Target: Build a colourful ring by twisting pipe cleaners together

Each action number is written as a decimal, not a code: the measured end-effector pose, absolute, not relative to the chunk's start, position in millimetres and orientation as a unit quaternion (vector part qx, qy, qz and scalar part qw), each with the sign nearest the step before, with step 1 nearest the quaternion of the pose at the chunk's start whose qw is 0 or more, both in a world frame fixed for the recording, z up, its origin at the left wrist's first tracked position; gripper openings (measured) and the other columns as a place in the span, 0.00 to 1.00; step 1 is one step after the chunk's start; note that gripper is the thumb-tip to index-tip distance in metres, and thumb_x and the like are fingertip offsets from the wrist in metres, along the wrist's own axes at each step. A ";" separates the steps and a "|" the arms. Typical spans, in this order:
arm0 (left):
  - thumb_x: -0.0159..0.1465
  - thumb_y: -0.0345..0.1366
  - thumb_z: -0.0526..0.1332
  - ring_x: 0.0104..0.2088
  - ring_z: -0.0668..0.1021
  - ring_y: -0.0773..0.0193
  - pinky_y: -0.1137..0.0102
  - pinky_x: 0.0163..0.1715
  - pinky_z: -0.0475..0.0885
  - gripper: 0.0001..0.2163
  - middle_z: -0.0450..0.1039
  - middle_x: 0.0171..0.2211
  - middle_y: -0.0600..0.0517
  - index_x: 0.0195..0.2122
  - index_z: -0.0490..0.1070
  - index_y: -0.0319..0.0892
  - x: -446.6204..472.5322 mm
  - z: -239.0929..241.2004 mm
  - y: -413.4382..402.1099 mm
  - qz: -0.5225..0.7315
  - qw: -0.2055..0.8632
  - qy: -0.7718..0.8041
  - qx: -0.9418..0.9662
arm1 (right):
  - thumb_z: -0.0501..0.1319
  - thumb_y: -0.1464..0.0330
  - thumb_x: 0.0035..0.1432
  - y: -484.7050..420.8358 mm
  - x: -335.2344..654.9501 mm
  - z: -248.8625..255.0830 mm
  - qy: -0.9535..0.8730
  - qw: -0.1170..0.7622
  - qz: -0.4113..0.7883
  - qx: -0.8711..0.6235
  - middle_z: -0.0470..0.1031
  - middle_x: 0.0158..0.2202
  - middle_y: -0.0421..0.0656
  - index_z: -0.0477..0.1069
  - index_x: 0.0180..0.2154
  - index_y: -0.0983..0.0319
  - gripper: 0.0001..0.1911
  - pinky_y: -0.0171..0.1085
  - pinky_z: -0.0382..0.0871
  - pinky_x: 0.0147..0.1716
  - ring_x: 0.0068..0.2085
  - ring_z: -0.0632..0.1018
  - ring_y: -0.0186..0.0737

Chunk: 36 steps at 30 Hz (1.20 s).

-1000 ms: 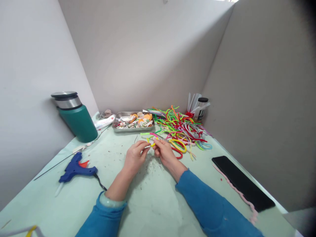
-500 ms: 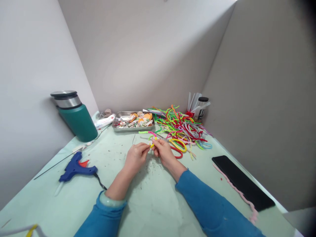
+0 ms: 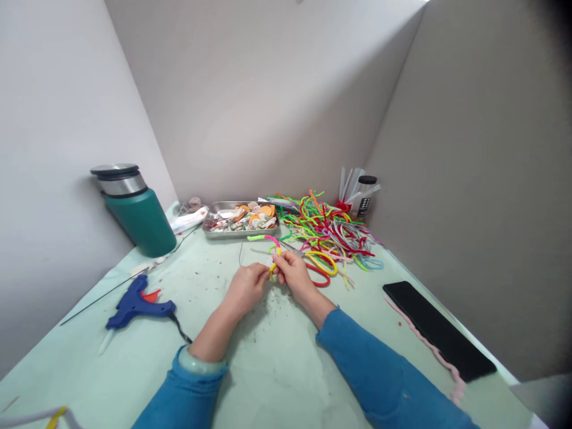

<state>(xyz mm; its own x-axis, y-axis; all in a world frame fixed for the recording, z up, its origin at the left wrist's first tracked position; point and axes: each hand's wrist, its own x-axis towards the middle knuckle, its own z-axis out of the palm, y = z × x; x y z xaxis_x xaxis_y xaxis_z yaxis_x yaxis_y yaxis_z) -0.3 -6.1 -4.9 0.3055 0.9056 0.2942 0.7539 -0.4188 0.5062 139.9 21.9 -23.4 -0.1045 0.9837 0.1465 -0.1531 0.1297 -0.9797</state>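
My left hand (image 3: 247, 285) and my right hand (image 3: 294, 274) meet over the middle of the pale green table (image 3: 268, 369). Both pinch a small bundle of pipe cleaners (image 3: 272, 250), yellow where the fingers grip, with pink and green ends arching up and to the left. The fingers of both hands are closed round it. A big heap of loose coloured pipe cleaners (image 3: 333, 232) lies just beyond my right hand.
A metal tray (image 3: 241, 219) of small coloured pieces stands at the back. A green flask (image 3: 136, 211) is at the left, a blue glue gun (image 3: 136, 305) in front of it. A black phone (image 3: 440, 330) lies at the right, a dark-capped bottle (image 3: 365, 195) in the corner.
My hands have drawn closer together and the bundle has turned: the yellow part now sits between my fingers and the pink and green ends stand higher.
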 end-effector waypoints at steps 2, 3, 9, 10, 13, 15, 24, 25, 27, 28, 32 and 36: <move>0.61 0.31 0.50 0.27 0.70 0.67 0.74 0.27 0.59 0.11 0.71 0.25 0.52 0.27 0.70 0.41 0.4 -3.5 -7.4 0.268 0.160 0.528 0.790 | 0.60 0.58 0.52 21.9 139.8 -23.9 -0.528 0.538 0.526 -0.395 0.67 0.17 0.34 0.62 0.24 0.63 0.15 0.26 0.51 0.13 0.13 0.62 0.24; 0.61 0.32 0.50 0.26 0.70 0.67 0.74 0.26 0.58 0.11 0.70 0.24 0.53 0.26 0.69 0.41 0.7 -2.9 -8.1 0.267 0.169 0.529 0.787 | 0.60 0.58 0.52 22.0 139.9 -24.0 -0.529 0.537 0.527 -0.393 0.67 0.17 0.34 0.63 0.24 0.63 0.15 0.26 0.52 0.13 0.13 0.62 0.24; 0.54 0.24 0.51 0.27 0.70 0.67 0.74 0.27 0.60 0.10 0.70 0.27 0.53 0.33 0.69 0.41 0.1 -4.0 -7.9 0.273 0.162 0.512 0.798 | 0.60 0.58 0.52 22.5 140.2 -23.4 -0.510 0.536 0.550 -0.386 0.67 0.17 0.34 0.63 0.25 0.63 0.15 0.26 0.51 0.13 0.13 0.62 0.24; 0.53 0.23 0.51 0.28 0.70 0.66 0.74 0.28 0.61 0.12 0.70 0.28 0.53 0.33 0.69 0.41 -0.3 -4.9 -7.3 0.274 0.149 0.512 0.800 | 0.60 0.58 0.52 22.4 140.2 -23.0 -0.508 0.534 0.553 -0.388 0.67 0.17 0.34 0.63 0.25 0.63 0.15 0.26 0.51 0.13 0.13 0.62 0.24; 0.54 0.23 0.51 0.30 0.71 0.65 0.73 0.30 0.62 0.11 0.71 0.29 0.52 0.32 0.70 0.41 -1.3 -6.8 -5.8 0.283 0.113 0.511 0.804 | 0.61 0.58 0.52 22.2 139.7 -21.7 -0.506 0.532 0.555 -0.391 0.68 0.17 0.35 0.64 0.25 0.63 0.15 0.26 0.51 0.13 0.13 0.62 0.23; 0.54 0.24 0.52 0.31 0.71 0.65 0.73 0.31 0.62 0.10 0.71 0.30 0.52 0.31 0.70 0.42 -1.4 -7.1 -5.4 0.297 0.098 0.507 0.803 | 0.61 0.58 0.52 22.0 139.5 -21.2 -0.506 0.531 0.556 -0.391 0.68 0.17 0.35 0.65 0.25 0.63 0.15 0.26 0.51 0.13 0.13 0.62 0.23; 0.58 0.30 0.56 0.29 0.71 0.68 0.74 0.30 0.62 0.05 0.71 0.30 0.53 0.31 0.71 0.42 0.3 -2.5 -7.8 0.331 0.104 0.497 0.796 | 0.61 0.57 0.51 21.3 140.1 -21.1 -0.494 0.527 0.579 -0.379 0.66 0.17 0.35 0.65 0.24 0.64 0.16 0.27 0.51 0.12 0.13 0.62 0.24; 0.58 0.31 0.57 0.28 0.71 0.68 0.74 0.30 0.62 0.04 0.72 0.30 0.53 0.32 0.71 0.42 0.6 -1.8 -8.2 0.331 0.104 0.498 0.795 | 0.61 0.57 0.51 21.3 140.1 -20.7 -0.492 0.527 0.581 -0.378 0.66 0.17 0.35 0.65 0.24 0.64 0.16 0.27 0.51 0.12 0.14 0.61 0.24; 0.58 0.32 0.57 0.28 0.71 0.68 0.74 0.29 0.62 0.04 0.72 0.29 0.53 0.32 0.71 0.42 1.0 -0.7 -8.6 0.330 0.103 0.500 0.794 | 0.61 0.57 0.50 21.1 140.0 -19.7 -0.485 0.530 0.585 -0.376 0.66 0.17 0.34 0.65 0.23 0.63 0.16 0.27 0.51 0.12 0.14 0.61 0.24; 0.58 0.33 0.58 0.28 0.71 0.68 0.74 0.29 0.62 0.04 0.72 0.29 0.53 0.32 0.71 0.42 1.2 -0.4 -8.7 0.330 0.101 0.501 0.794 | 0.62 0.57 0.50 21.1 140.0 -19.4 -0.481 0.531 0.587 -0.376 0.65 0.17 0.34 0.65 0.23 0.63 0.16 0.27 0.50 0.12 0.14 0.61 0.24; 0.59 0.37 0.58 0.29 0.71 0.67 0.73 0.29 0.62 0.06 0.72 0.30 0.53 0.32 0.71 0.42 1.0 -0.8 -9.1 0.328 0.093 0.499 0.797 | 0.62 0.56 0.49 21.3 139.4 -19.4 -0.472 0.536 0.588 -0.378 0.65 0.17 0.34 0.65 0.23 0.64 0.17 0.27 0.51 0.13 0.14 0.61 0.24; 0.61 0.39 0.56 0.30 0.72 0.66 0.72 0.32 0.62 0.08 0.72 0.31 0.52 0.35 0.71 0.42 0.9 -1.1 -11.2 0.311 0.060 0.494 0.810 | 0.61 0.55 0.49 21.9 138.7 -21.0 -0.474 0.542 0.582 -0.378 0.63 0.17 0.34 0.65 0.23 0.63 0.18 0.28 0.50 0.13 0.15 0.60 0.25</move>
<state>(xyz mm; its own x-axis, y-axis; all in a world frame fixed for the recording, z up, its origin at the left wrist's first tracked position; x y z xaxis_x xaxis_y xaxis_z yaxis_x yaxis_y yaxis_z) 0.9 -11.2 -1.1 0.3184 0.8371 0.4449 0.7620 -0.5052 0.4052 138.7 21.9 -21.0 -0.1272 0.9891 0.0737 -0.2739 0.0364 -0.9611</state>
